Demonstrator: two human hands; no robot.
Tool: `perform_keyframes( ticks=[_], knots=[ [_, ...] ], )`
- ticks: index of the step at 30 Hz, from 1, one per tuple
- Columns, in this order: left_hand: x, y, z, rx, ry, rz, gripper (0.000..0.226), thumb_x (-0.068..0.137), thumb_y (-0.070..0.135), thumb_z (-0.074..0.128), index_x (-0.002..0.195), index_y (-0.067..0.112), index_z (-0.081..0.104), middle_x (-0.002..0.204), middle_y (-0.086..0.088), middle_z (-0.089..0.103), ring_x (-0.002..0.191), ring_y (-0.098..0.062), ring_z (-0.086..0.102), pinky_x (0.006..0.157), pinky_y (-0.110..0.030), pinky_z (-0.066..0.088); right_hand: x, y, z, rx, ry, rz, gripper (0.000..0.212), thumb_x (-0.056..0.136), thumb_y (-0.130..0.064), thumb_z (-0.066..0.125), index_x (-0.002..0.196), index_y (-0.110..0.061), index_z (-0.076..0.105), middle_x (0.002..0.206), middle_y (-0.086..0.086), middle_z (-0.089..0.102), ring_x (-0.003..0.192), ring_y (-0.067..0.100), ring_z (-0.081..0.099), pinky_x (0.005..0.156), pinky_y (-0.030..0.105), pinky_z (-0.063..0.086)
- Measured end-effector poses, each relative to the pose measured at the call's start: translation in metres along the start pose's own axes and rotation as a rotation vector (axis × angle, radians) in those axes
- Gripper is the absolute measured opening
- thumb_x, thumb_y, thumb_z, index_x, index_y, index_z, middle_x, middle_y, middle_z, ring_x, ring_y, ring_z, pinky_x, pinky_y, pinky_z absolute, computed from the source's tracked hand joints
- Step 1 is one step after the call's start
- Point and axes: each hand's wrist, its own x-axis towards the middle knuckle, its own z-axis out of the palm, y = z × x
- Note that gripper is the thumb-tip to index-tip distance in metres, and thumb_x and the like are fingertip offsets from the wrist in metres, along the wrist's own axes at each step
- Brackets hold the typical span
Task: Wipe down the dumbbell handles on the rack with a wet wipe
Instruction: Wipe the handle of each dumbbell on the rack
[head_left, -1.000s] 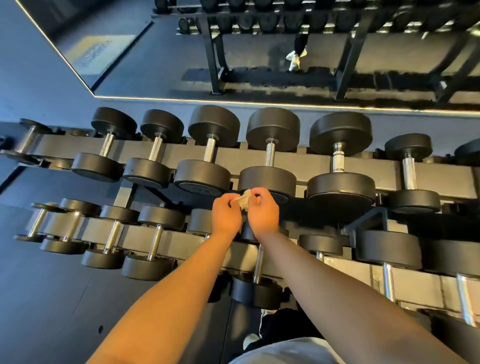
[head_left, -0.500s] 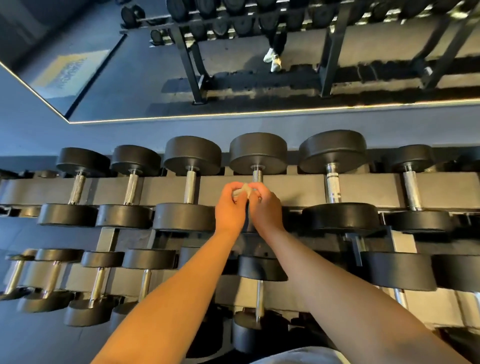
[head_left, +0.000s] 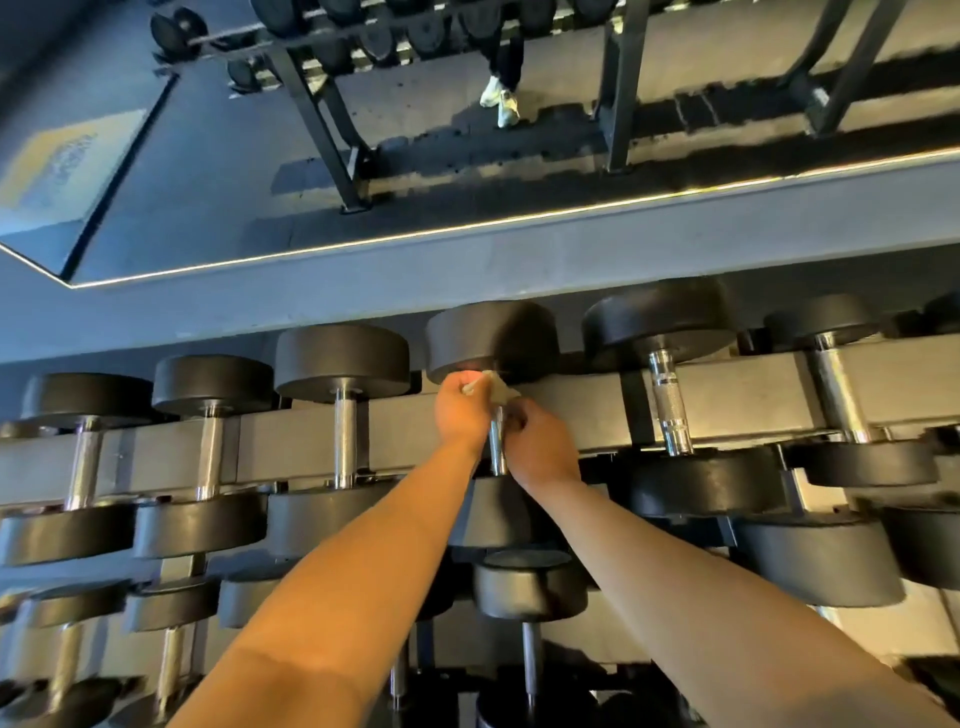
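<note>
Top tier of the dark metal rack (head_left: 582, 415): a row of black round-headed dumbbells, each lying front to back.

Left hand (head_left: 460, 410) is clenched on the crumpled white wet wipe (head_left: 497, 388). The wipe is pressed at the far end of the chrome dumbbell handle (head_left: 497, 447), just under the far black dumbbell head (head_left: 491, 338).

Right hand (head_left: 540, 449) is lower on the same handle, right side, fingers curled against it. Whether they grip the bar or the wipe's loose corner: cannot tell.

Bare chrome shows between the two hands. The neighbouring knurled chrome handle (head_left: 667, 405) to the right is untouched. A wall mirror (head_left: 363, 156) hangs above the rack.
</note>
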Motion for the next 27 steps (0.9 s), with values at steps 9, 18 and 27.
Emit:
perform_keyframes(
  ticks=[9,18,27],
  knots=[
    [0.01,-0.006,0.015,0.16,-0.058,-0.081,0.019,0.095,0.027,0.06,0.08,0.018,0.052,0.09,-0.01,0.063,0.09,-0.03,0.061,0.075,-0.032,0.042,0.009,0.003,0.003,-0.013,0.02,0.032,0.026,0.092,-0.034,0.046,0.109,-0.03,0.064,0.099,-0.002,0.071,0.092,0.025,0.066,0.079,0.037,0.055],
    [0.018,-0.018,0.013,0.083,-0.065,-0.081,0.012,0.094,0.027,0.064,0.094,0.017,0.056,0.093,-0.006,0.063,0.09,-0.025,0.06,0.08,-0.032,0.045,0.008,0.003,0.001,0.028,0.019,0.025,0.012,0.096,-0.033,0.053,0.101,-0.032,0.064,0.093,-0.009,0.068,0.088,0.017,0.065,0.079,0.036,0.056],
    [0.015,-0.024,0.01,0.221,-0.133,-0.052,0.021,0.094,0.03,0.062,0.103,0.012,0.054,0.099,-0.01,0.064,0.094,-0.028,0.061,0.079,-0.034,0.045,0.008,0.003,0.003,0.016,0.053,0.013,0.017,0.098,-0.025,0.049,0.104,-0.031,0.064,0.092,-0.01,0.066,0.085,0.015,0.063,0.077,0.035,0.056]
  ],
)
